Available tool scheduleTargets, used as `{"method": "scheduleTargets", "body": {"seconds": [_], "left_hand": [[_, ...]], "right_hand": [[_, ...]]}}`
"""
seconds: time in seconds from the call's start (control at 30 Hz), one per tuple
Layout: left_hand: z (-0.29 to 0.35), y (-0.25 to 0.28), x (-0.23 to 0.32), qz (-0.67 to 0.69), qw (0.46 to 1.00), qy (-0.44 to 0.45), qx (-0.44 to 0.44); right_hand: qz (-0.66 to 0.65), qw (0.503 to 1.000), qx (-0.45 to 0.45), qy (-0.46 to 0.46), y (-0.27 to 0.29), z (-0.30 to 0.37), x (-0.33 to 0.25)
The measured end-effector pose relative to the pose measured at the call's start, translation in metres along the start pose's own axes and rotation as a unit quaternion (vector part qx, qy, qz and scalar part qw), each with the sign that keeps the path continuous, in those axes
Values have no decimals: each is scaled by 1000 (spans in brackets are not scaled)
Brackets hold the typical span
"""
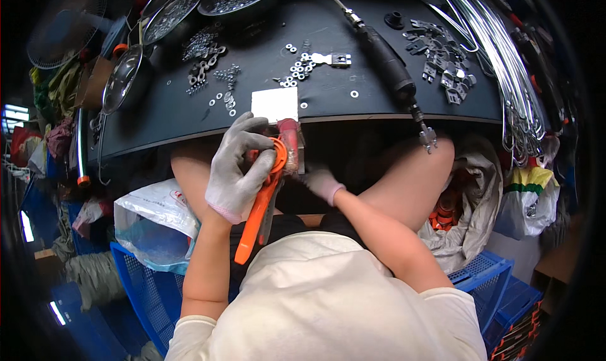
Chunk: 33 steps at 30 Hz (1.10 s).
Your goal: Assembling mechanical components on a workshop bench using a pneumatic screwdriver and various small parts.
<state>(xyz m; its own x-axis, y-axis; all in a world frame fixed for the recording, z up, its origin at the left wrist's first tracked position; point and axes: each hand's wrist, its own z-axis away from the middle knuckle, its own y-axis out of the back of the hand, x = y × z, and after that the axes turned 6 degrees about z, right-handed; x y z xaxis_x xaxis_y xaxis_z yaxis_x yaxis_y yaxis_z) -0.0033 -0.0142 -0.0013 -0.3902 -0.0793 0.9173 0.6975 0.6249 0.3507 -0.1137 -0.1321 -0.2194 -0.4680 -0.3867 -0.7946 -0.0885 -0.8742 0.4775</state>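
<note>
"Where is the orange handle [257,219]?"

"In front of the black bench [164,115], slanting toward the lap. The gloved left hand [240,162] curls nearly closed, thumb and fingers gripping its ringed top, presumably to steady it beside the red part [289,137]."

"And the right hand [323,185]?"

"Just past the bench edge; its fingertips are hidden, so I cannot tell its grip."

"Any room?"

"Mostly bare bench runs from the white block [274,104] rightward to the dark driver [386,61], whose tip overhangs the edge. Washers [298,69] lie farther back, seemingly for easy reach."
</note>
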Motion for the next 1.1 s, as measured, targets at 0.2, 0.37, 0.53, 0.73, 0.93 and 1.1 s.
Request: {"method": "scheduleTargets", "body": {"seconds": [0.2,0.37,0.53,0.73,0.93,1.1], "left_hand": [[6,-1,10,-177,981,-75,-6],[15,8,24,-357,921,-155,10],[15,20,28,-356,925,-133,-17],[-16,17,42,-309,944,-118,-13],[-70,16,56,-256,955,-142,-53],[-187,-1,39,-240,950,-185,-80]], "right_hand": [[117,993,12,17,7,-1,7],[86,937,-246,234,110,96,-75],[53,973,113,193,233,120,-158],[459,846,209,-171,259,46,-175],[429,874,192,-124,289,23,-154],[266,932,236,-72,299,36,-138]]}}
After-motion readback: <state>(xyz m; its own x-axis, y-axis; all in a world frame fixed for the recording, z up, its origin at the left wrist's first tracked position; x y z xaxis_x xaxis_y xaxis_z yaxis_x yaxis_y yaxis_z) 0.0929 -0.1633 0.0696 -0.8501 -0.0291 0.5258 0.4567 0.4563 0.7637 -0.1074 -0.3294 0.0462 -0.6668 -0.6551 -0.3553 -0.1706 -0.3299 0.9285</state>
